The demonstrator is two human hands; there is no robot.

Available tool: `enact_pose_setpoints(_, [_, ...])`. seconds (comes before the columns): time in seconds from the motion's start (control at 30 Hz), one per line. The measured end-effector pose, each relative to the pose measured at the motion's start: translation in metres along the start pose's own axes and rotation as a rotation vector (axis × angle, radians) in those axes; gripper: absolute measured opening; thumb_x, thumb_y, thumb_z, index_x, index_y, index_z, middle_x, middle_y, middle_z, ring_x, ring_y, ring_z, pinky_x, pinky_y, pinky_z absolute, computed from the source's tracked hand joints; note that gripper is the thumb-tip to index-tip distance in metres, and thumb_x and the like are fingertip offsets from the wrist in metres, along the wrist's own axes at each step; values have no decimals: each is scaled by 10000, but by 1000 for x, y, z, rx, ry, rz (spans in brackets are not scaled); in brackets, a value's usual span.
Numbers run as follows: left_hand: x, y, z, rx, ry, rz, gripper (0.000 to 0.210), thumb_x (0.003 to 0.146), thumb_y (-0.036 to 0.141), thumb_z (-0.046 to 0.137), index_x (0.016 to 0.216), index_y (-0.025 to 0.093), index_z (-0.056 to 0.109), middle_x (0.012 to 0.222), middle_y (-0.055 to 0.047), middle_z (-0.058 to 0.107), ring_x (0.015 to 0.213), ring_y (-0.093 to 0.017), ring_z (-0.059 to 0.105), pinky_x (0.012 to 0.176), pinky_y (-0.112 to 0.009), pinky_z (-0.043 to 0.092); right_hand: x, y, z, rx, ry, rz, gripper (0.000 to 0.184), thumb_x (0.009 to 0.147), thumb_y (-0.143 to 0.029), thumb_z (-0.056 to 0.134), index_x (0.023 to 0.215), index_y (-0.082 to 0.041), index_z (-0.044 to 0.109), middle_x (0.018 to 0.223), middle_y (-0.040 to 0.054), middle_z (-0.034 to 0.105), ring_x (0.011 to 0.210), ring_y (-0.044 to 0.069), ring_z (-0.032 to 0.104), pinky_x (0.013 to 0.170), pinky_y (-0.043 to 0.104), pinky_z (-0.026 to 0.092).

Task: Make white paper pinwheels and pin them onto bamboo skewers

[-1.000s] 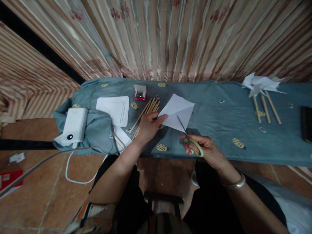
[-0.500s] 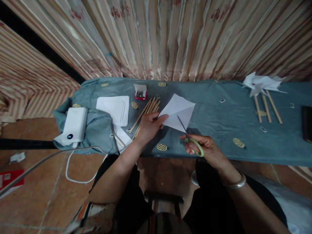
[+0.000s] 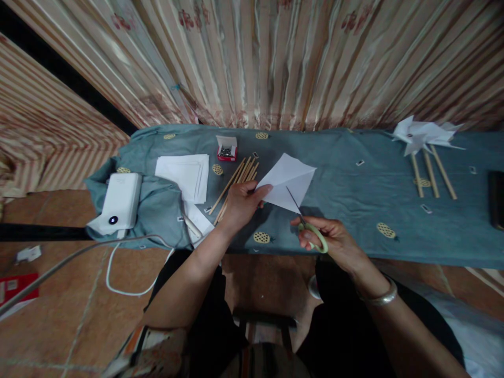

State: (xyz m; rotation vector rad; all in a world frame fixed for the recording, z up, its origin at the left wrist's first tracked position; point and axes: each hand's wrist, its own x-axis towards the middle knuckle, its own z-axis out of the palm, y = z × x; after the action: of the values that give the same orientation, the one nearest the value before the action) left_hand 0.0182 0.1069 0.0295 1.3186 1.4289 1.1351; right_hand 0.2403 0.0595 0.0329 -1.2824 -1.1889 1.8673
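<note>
A creased square of white paper (image 3: 284,176) is pinched at its left corner by my left hand (image 3: 242,202), thumb on top. My right hand (image 3: 328,236) grips green-handled scissors (image 3: 316,237) near the table's front edge. Their blade lies over the paper's lower right side, its tip pointing to the middle of the sheet. Just behind my left hand lie several thin wooden sticks (image 3: 244,170). A small red and white box (image 3: 227,149) holding small metal pieces stands open beyond them.
White paper sheets (image 3: 185,176) and a white power bank (image 3: 122,202) with a cable lie at left. Several paper pinwheels (image 3: 425,137) on wooden sticks rest at the far right. A dark object (image 3: 495,199) sits at the right edge. Behind the cloth-covered table hangs a curtain (image 3: 268,68).
The far corner of the paper has tilted very slightly to the right. Both hands and the scissors stay almost in the same place.
</note>
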Motion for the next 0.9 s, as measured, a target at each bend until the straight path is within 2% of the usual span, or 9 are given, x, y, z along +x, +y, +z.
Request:
enact_pose_setpoints(0.17, [2, 0, -2, -32, 16, 4, 423, 792, 399, 684, 488, 188, 481, 442, 51, 453, 423, -63, 403, 422, -225, 273, -1, -2, -4, -5, -64, 15, 517, 671, -566, 807, 997, -173, 724, 684, 25, 677, 551, 101, 544, 529, 244, 450])
enact_pose_setpoints(0.3, [6, 2, -8, -112, 49, -52, 379, 776, 388, 694, 514, 187, 509, 473, 44, 481, 430, -66, 442, 421, -213, 331, -6, -12, -19, -74, -75, 40, 591, 621, -609, 823, 980, -149, 726, 701, 45, 685, 600, 129, 574, 557, 263, 480])
enact_pose_setpoints(0.37, [8, 3, -10, -123, 62, -71, 360, 776, 390, 693, 529, 184, 531, 483, 37, 503, 437, -69, 457, 426, -210, 347, -8, -16, -31, -113, -49, 19, 572, 619, -606, 825, 966, -160, 735, 693, 45, 688, 592, 132, 574, 547, 262, 480])
enact_pose_setpoints(0.43, [8, 2, -10, -116, 59, -73, 355, 772, 396, 695, 534, 179, 546, 481, 33, 511, 438, -69, 457, 425, -209, 342, -8, -17, -42, -125, 53, -55, 531, 635, -595, 819, 963, -184, 742, 696, 44, 700, 578, 132, 576, 516, 253, 465])
enact_pose_setpoints(0.53, [6, 1, -8, -96, -15, -74, 356, 759, 407, 698, 530, 174, 555, 470, 35, 509, 431, -70, 444, 419, -212, 320, -3, -17, -51, -107, 308, -207, 493, 624, -565, 833, 969, -226, 735, 725, 34, 723, 575, 143, 595, 494, 257, 461])
enact_pose_setpoints(0.63, [1, 0, -3, -53, -150, -91, 374, 754, 417, 700, 513, 173, 550, 448, 42, 485, 424, -68, 426, 416, -213, 287, 3, -18, -52, -100, 516, -344, 455, 587, -476, 877, 951, -256, 714, 794, 13, 746, 697, 177, 669, 621, 296, 537])
enact_pose_setpoints(0.73, [-3, 1, 0, -33, -273, -120, 369, 763, 424, 693, 527, 170, 565, 451, 43, 484, 424, -66, 423, 424, -211, 274, 7, -21, -47, -153, 521, -393, 462, 586, -419, 887, 977, -262, 698, 855, 4, 756, 808, 192, 695, 748, 329, 560])
enact_pose_setpoints(0.83, [-5, 4, 1, -5, -332, -120, 372, 763, 426, 689, 527, 171, 557, 461, 39, 492, 427, -67, 422, 430, -213, 267, 10, -22, -44, -207, 455, -390, 477, 593, -414, 884, 1001, -263, 687, 862, 1, 754, 813, 191, 696, 768, 338, 557])
enact_pose_setpoints(0.9, [-5, 6, 0, 37, -352, -97, 384, 764, 424, 685, 512, 172, 544, 462, 35, 494, 437, -71, 425, 435, -214, 262, 12, -22, -45, -249, 460, -416, 483, 591, -408, 885, 1004, -257, 685, 853, 0, 749, 796, 189, 693, 759, 338, 553])
